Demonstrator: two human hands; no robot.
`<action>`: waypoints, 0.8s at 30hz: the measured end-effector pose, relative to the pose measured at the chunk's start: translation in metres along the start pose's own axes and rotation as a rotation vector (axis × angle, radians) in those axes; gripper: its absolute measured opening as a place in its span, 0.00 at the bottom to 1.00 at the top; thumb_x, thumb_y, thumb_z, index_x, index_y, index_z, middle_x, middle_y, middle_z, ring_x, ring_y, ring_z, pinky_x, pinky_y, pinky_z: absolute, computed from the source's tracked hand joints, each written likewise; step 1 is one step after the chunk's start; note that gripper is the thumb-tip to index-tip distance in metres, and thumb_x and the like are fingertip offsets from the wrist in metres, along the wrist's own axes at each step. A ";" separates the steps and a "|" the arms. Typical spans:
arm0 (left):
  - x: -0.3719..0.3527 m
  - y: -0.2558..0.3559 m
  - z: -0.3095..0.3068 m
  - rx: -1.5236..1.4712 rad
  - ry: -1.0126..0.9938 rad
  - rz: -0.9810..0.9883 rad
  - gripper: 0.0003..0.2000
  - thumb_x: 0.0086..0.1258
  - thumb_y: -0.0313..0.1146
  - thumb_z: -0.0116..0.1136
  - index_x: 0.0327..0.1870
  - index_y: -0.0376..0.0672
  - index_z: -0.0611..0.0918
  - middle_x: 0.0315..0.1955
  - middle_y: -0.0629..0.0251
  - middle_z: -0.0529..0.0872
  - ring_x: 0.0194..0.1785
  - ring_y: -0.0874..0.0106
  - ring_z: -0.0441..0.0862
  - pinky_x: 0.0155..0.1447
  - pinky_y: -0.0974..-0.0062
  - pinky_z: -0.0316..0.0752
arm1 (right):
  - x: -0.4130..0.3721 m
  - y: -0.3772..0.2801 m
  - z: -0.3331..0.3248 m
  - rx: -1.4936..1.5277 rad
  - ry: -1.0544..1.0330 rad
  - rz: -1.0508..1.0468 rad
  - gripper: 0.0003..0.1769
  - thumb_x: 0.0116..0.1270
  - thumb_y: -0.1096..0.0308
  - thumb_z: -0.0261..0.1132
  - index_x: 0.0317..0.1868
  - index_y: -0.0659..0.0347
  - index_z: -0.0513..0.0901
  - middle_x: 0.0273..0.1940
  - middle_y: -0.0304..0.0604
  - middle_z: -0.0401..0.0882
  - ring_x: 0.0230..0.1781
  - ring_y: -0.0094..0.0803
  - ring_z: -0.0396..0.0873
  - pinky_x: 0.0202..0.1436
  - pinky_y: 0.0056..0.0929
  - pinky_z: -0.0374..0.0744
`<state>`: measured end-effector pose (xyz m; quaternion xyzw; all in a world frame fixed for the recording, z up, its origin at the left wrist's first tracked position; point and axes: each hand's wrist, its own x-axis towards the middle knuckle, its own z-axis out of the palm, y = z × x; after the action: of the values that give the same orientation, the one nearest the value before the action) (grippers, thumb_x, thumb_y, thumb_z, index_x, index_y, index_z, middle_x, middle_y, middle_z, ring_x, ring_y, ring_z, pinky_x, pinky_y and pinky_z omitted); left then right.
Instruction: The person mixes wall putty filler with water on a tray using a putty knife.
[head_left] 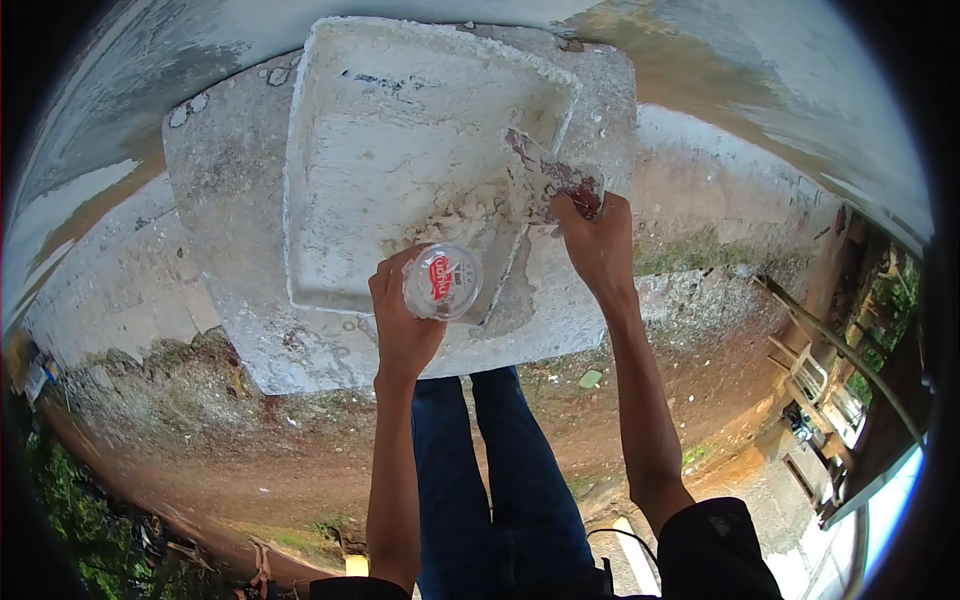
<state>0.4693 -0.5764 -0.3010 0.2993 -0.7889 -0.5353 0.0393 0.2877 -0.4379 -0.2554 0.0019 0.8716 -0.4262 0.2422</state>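
Note:
My left hand [405, 310] is closed around a clear plastic cup [462, 290] with a red label, over the near edge of a white, crusted tray [345, 200]. Whether the cup holds anything is hard to make out. Fingers of my right hand [598, 240] are wrapped round a flat scraper [540, 165], smeared white with reddish-brown patches. Its blade lies over the tray's right side. Between the two hands, a crumbly whitish paste [465, 215] sits in the tray, with a thin layer spread across the tray floor.
Under the tray is a worn stone slab [235, 270], set on a rough ledge [120, 310]. A stained wall [720, 60] rises behind. My legs [500, 480] stand at the near side. At the right are a pale chair [825, 390] and a long pole [850, 355].

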 end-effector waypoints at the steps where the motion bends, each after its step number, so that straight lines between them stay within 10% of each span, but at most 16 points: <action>1: -0.009 -0.002 -0.006 -0.001 0.002 -0.001 0.28 0.47 0.21 0.66 0.55 0.40 0.76 0.50 0.57 0.78 0.58 0.56 0.70 0.63 0.60 0.64 | 0.010 -0.005 0.001 -0.001 -0.001 -0.001 0.13 0.60 0.67 0.63 0.33 0.74 0.80 0.21 0.43 0.78 0.22 0.21 0.69 0.27 0.30 0.71; 10: -0.097 -0.064 -0.049 0.027 0.414 -0.259 0.28 0.56 0.17 0.62 0.60 0.36 0.70 0.52 0.58 0.77 0.55 0.67 0.74 0.62 0.71 0.68 | 0.084 -0.037 0.030 -0.469 -0.412 -0.332 0.17 0.56 0.60 0.65 0.35 0.70 0.82 0.22 0.48 0.78 0.23 0.31 0.73 0.34 0.33 0.74; 12: -0.104 -0.084 -0.050 0.034 0.489 -0.324 0.27 0.57 0.17 0.62 0.60 0.35 0.70 0.51 0.57 0.78 0.54 0.66 0.76 0.62 0.70 0.68 | 0.088 -0.043 0.038 -0.505 -0.434 -0.403 0.17 0.53 0.59 0.65 0.31 0.68 0.84 0.29 0.58 0.82 0.31 0.53 0.80 0.40 0.41 0.77; 19: -0.111 -0.118 -0.042 0.079 0.552 -0.369 0.27 0.60 0.23 0.66 0.60 0.33 0.69 0.53 0.54 0.77 0.56 0.64 0.75 0.63 0.68 0.67 | 0.107 -0.040 0.051 -0.556 -0.490 -0.332 0.17 0.52 0.59 0.65 0.31 0.67 0.83 0.26 0.54 0.82 0.27 0.45 0.78 0.39 0.40 0.76; 24: -0.112 -0.106 -0.035 0.072 0.581 -0.430 0.31 0.58 0.29 0.71 0.60 0.31 0.68 0.54 0.51 0.75 0.57 0.61 0.73 0.64 0.67 0.67 | 0.112 -0.043 0.072 -0.805 -0.481 -0.356 0.22 0.50 0.54 0.67 0.38 0.64 0.86 0.38 0.56 0.84 0.42 0.51 0.82 0.51 0.39 0.79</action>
<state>0.6201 -0.5737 -0.3493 0.5993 -0.6822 -0.3956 0.1376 0.2103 -0.5410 -0.3082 -0.3389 0.8731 -0.0791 0.3415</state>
